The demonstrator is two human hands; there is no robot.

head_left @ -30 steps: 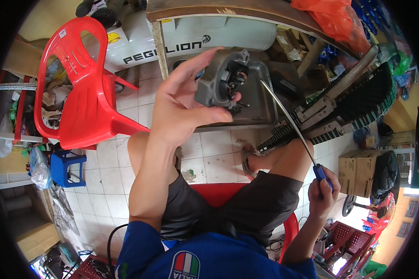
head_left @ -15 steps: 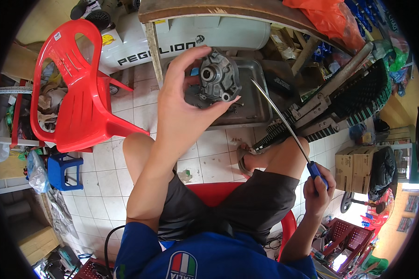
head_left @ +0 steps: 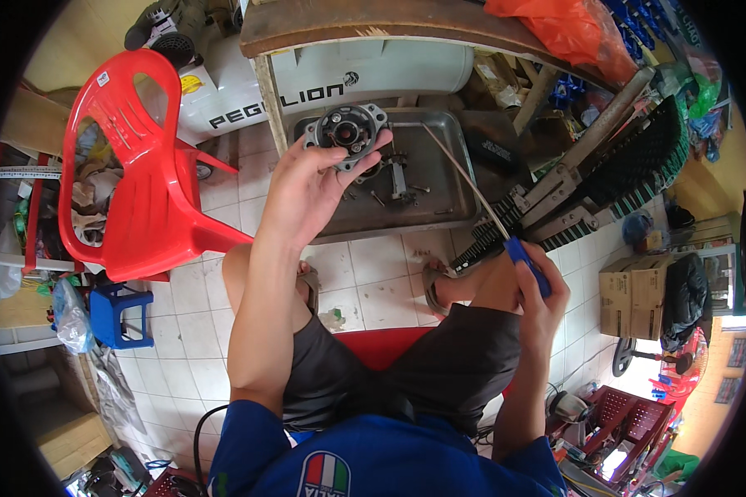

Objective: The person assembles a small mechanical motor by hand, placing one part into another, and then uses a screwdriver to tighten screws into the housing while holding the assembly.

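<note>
**Entry: round metal part held over the tray, screwdriver at rest**

Held item. Your left hand (head_left: 307, 186) was closed around a round metal part (head_left: 348, 132), fingers wrapped about its rim and its open face turned up toward you, probably so the bolt holes and centre bore could be read. It sat raised above the near left corner of the tray, not resting in it.

Tool. Your right hand (head_left: 543, 294) was clenched on the blue handle of a long screwdriver (head_left: 472, 199). The shaft slanted up and away from that grip, its tip near the held part; I cannot tell if it touched. The hand rested by your knee, seemingly parked rather than working.

Container. A shallow metal tray (head_left: 448, 178) lay on the tiled floor just beyond the left grip. Inside: scattered bolts and a few small dark fittings, kept together, likely so nothing rolled off.

Surroundings. A red plastic chair (head_left: 141, 207) stood well left of the left grip; a blue stool (head_left: 120, 315) sat below it.
</note>
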